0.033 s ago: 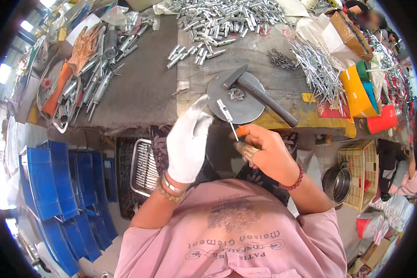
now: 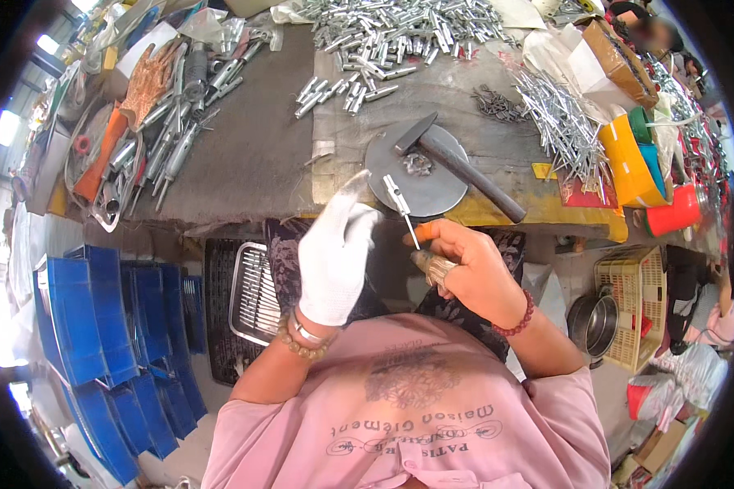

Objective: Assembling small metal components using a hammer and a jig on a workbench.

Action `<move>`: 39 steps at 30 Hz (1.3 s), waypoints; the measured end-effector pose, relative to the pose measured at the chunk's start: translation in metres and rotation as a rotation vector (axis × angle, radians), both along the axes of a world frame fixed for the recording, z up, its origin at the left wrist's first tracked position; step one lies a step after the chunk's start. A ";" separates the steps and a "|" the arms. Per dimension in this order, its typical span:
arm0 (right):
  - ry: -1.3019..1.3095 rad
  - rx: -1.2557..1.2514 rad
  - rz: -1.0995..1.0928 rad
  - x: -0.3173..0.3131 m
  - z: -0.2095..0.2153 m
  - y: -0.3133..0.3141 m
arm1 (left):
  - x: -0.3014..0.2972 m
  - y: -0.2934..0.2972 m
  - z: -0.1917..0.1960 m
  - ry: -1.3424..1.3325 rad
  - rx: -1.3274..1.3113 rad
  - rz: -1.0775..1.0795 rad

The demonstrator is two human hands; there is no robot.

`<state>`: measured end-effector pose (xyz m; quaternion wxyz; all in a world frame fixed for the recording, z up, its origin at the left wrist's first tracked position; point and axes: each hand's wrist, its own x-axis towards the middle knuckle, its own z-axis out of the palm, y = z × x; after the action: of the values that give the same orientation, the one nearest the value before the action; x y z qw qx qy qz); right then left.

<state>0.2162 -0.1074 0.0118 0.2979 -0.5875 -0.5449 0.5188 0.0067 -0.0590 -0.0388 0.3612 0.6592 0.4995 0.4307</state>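
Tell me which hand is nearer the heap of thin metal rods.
Right. The right hand is below the heap, to its left; the gloved left hand is farther left.

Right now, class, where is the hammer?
In the head view, the hammer lies right of centre across the round grey plate, its handle slanting down to the right, beyond the right hand.

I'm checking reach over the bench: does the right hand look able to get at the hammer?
Likely yes: nothing covers the hammer, though the right hand seems busy holding a thin metal rod.
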 end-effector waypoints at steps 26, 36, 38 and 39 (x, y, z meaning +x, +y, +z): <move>0.156 0.237 -0.105 0.008 -0.031 0.023 | -0.257 -0.046 -0.237 -0.244 -0.496 0.920; 0.137 0.252 -0.077 0.012 -0.033 0.023 | -0.239 -0.018 -0.309 -0.338 -0.541 1.050; 0.126 0.272 -0.094 0.014 -0.030 0.022 | -0.232 -0.007 -0.310 -0.289 -0.555 1.035; 0.136 0.266 -0.076 0.013 -0.028 0.025 | -0.245 -0.014 -0.329 -0.117 -0.495 1.049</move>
<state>0.2290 -0.0823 -0.0165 0.4288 -0.5268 -0.5646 0.4690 -0.2379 -0.0727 -0.3681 0.2699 0.1949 0.8241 0.4583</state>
